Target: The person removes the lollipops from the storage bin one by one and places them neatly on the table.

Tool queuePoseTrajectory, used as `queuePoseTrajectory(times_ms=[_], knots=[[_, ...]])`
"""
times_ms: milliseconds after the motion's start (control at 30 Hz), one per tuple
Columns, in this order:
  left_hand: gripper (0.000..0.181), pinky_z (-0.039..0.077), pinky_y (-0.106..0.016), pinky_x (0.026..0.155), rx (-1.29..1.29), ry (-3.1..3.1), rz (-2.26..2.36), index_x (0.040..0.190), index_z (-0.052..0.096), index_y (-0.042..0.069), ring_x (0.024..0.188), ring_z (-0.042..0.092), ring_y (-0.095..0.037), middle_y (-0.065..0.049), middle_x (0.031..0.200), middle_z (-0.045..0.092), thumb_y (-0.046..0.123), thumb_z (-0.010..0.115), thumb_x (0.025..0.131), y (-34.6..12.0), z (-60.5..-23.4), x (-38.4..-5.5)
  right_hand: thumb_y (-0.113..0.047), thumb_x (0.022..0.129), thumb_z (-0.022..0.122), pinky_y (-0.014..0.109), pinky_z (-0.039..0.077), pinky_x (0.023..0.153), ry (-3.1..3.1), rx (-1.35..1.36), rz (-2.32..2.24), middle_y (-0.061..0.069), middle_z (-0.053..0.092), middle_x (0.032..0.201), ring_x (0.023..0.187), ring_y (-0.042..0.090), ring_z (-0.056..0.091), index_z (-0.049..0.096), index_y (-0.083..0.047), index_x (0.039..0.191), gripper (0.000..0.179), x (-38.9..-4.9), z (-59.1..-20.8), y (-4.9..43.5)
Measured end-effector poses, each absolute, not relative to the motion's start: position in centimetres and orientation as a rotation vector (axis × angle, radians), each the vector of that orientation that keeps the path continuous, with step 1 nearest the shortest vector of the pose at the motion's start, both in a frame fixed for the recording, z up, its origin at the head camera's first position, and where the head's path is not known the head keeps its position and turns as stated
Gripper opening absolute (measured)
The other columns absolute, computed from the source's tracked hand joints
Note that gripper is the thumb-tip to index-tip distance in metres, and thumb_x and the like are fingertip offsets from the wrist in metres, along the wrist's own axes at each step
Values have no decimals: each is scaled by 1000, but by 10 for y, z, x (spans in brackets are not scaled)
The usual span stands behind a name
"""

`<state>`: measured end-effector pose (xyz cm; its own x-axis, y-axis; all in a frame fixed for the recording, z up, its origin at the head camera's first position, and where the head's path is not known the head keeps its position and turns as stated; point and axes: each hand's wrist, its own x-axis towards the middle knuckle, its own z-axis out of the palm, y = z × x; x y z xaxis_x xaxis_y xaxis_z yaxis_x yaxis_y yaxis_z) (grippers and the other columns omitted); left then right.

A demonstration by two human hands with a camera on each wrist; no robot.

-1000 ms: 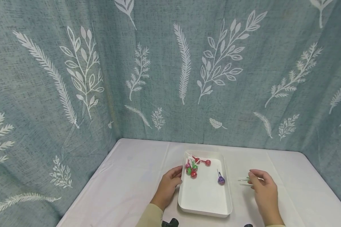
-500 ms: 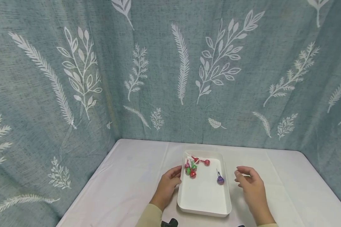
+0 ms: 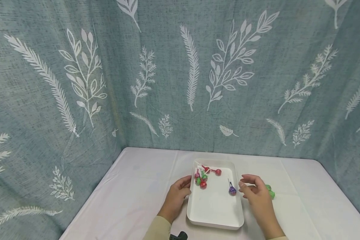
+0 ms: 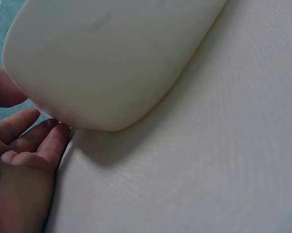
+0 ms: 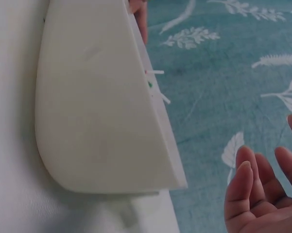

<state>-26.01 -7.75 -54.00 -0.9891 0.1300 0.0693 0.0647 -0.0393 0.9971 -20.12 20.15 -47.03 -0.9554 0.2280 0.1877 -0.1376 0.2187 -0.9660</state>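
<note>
A shallow white tray (image 3: pixel 211 210) lies on the table, holding several wrapped lollipops. Red, pink and green lollipops (image 3: pixel 203 184) cluster at its far left; a purple lollipop (image 3: pixel 232 190) lies alone by the right wall. My left hand (image 3: pixel 174 196) rests with relaxed fingertips against the tray's left outer wall. Close to the right wall is my right hand (image 3: pixel 256 193), its fingers loosely bent and nothing between them in the right wrist view. Green lollipops (image 3: pixel 270 192) show past that hand on the table, their sticks hidden behind it.
A white cloth (image 3: pixel 150 173) covers the table. Blue-green curtains (image 3: pixel 174 83) with white leaf prints hang behind and at both sides. A small black object (image 3: pixel 179 236) shows by the left sleeve (image 3: pixel 158 229).
My right hand has moved left from the green lollipops toward the tray's right wall. The green lollipop heads show behind it. My left hand stays at the tray.
</note>
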Motion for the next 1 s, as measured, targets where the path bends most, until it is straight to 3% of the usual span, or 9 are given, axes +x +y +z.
queuePoseTrajectory(times_ms=[233,1000], knots=[[67,43,-52,119,219,2152,2211,154,54,-5,146,52,-38,-22,156,56,-1,60,88,-78,-540,-261,-9,106,69,27,59,79,-2240,-59,1809,19,63,131,99,22,70,61,0,139,35,-199,-465,191],[66,42,-53,120,240,2145,2213,154,54,-5,146,53,-38,-22,156,56,-1,60,88,-80,-541,-261,-9,102,73,29,59,74,-2253,109,1840,15,65,125,91,20,69,64,-3,134,34,-209,-471,147]])
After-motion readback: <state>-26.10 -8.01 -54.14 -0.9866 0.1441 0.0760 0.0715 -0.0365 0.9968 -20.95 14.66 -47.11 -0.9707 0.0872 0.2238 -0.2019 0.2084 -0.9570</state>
